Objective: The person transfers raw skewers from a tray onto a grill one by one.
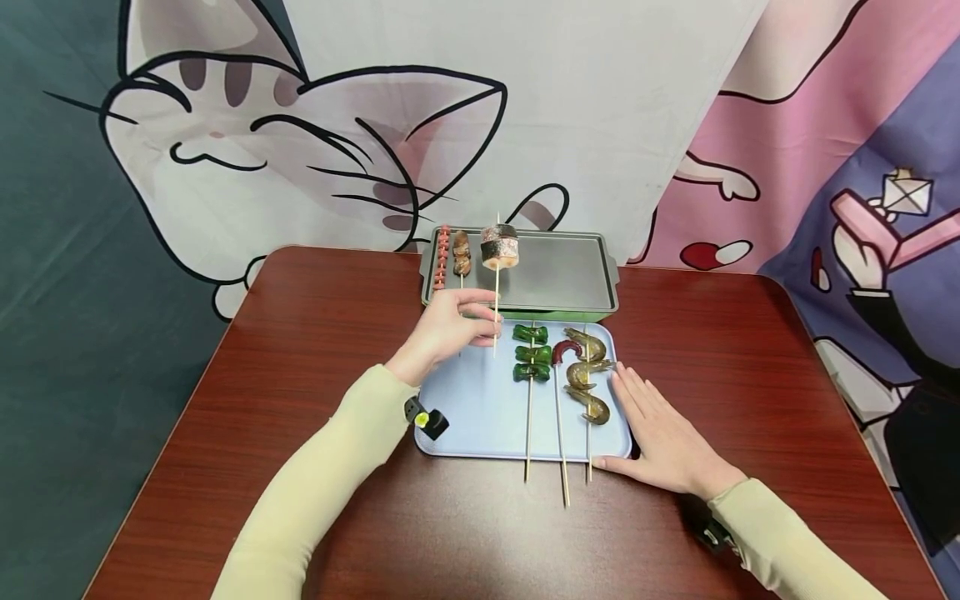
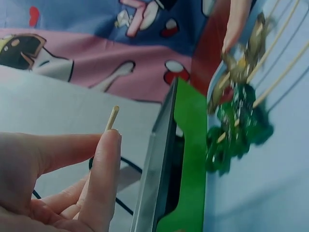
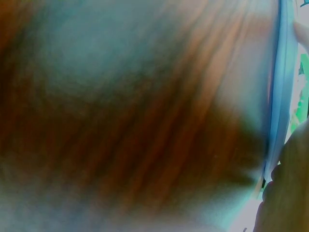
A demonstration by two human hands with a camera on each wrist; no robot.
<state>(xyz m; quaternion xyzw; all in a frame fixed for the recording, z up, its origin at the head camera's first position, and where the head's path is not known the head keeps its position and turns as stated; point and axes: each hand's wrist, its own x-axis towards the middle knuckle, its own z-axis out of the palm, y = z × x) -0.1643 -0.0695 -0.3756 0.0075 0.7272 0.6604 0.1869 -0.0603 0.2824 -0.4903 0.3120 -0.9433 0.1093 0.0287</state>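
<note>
My left hand (image 1: 457,323) pinches the wooden stick of a skewer whose chunky piece (image 1: 499,247), pale with dark skin, points up above the grill pan (image 1: 558,267). In the left wrist view the stick's end (image 2: 113,116) pokes out past the thumb and fingers. My right hand (image 1: 667,433) lies with straight fingers along the right edge of the light blue tray (image 1: 468,417). On that tray lie a green pepper skewer (image 1: 532,354), a skewer with a dark red curled piece (image 1: 564,350) and a shrimp skewer (image 1: 585,375).
On the pan's left side lie a skewer of small red pieces (image 1: 442,258) and a browned meat skewer (image 1: 461,254). The pan sits on a green base (image 2: 190,145). Stick ends overhang the tray's front edge on the brown table (image 1: 450,517). Cartoon cloth hangs behind.
</note>
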